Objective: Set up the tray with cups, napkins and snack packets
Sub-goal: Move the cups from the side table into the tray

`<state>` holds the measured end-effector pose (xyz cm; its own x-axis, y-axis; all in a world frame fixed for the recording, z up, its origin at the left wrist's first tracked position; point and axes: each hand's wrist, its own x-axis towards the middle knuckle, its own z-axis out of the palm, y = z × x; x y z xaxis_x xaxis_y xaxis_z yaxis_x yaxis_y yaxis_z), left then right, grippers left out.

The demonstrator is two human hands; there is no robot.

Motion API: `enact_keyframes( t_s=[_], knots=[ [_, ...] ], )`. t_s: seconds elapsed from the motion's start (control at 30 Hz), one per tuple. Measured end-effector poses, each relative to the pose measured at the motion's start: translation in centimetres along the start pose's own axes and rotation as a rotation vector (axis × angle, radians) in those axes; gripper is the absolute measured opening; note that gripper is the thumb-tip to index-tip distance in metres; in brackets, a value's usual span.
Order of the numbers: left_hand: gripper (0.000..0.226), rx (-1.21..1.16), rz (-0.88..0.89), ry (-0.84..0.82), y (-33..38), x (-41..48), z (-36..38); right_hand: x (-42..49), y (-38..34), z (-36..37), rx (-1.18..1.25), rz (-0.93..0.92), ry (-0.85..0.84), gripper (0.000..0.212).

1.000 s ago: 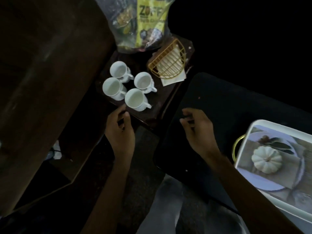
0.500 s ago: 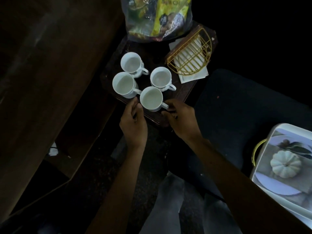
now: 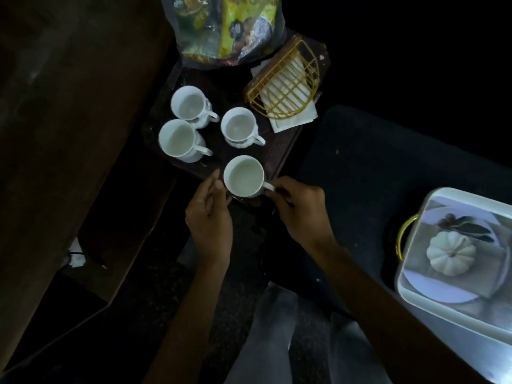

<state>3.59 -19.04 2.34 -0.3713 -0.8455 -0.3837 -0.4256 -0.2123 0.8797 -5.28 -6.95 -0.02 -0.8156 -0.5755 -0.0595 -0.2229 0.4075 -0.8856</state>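
My left hand [image 3: 209,217] steadies the near white cup [image 3: 243,176] at its left wall, at the dark table's [image 3: 277,153] near edge. My right hand [image 3: 299,212] pinches its handle. Three cups [image 3: 181,138] stand farther back. The tray [image 3: 415,289] lies far right.

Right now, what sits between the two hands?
In the head view, one white ceramic cup: left hand touches its side, right hand fingers pinch its handle.
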Motion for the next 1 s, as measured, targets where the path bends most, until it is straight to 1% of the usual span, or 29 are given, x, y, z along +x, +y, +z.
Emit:
enact_keyframes(
  t_s=[0.1, 0.23, 0.33, 0.43, 0.57, 0.7, 1.0],
  knots=[
    [0.036, 0.044, 0.008, -0.072, 0.2, -3.6, 1.0, -3.1, 1.0, -3.0, 0.029, 0.027, 0.028, 0.007],
    [0.033, 0.071, -0.025, -0.158, -0.6, -10.2, 3.9, -8.5, 2.8, -8.3, -0.013, 0.074, 0.036, 0.011],
    [0.033, 0.083, -0.079, -0.227, -1.8, -15.3, 6.5, -12.8, 4.9, -12.4, -0.104, 0.160, 0.066, 0.016],
    [0.032, 0.106, -0.104, -0.315, -3.5, -20.1, 9.5, -17.0, 7.3, -16.2, -0.131, 0.251, 0.117, 0.024],
    [0.031, 0.147, -0.126, -0.403, -5.9, -24.6, 13.4, -21.1, 10.2, -19.9, -0.180, 0.323, 0.217, 0.018],
    [0.034, 0.207, -0.096, -0.474, -7.6, -26.9, 16.5, -23.4, 12.6, -21.9, -0.190, 0.379, 0.264, 0.019],
    [0.031, 0.321, -0.074, -0.480, -9.0, -26.9, 20.2, -24.0, 16.1, -22.6, -0.077, 0.391, 0.262, 0.023]
  ],
)
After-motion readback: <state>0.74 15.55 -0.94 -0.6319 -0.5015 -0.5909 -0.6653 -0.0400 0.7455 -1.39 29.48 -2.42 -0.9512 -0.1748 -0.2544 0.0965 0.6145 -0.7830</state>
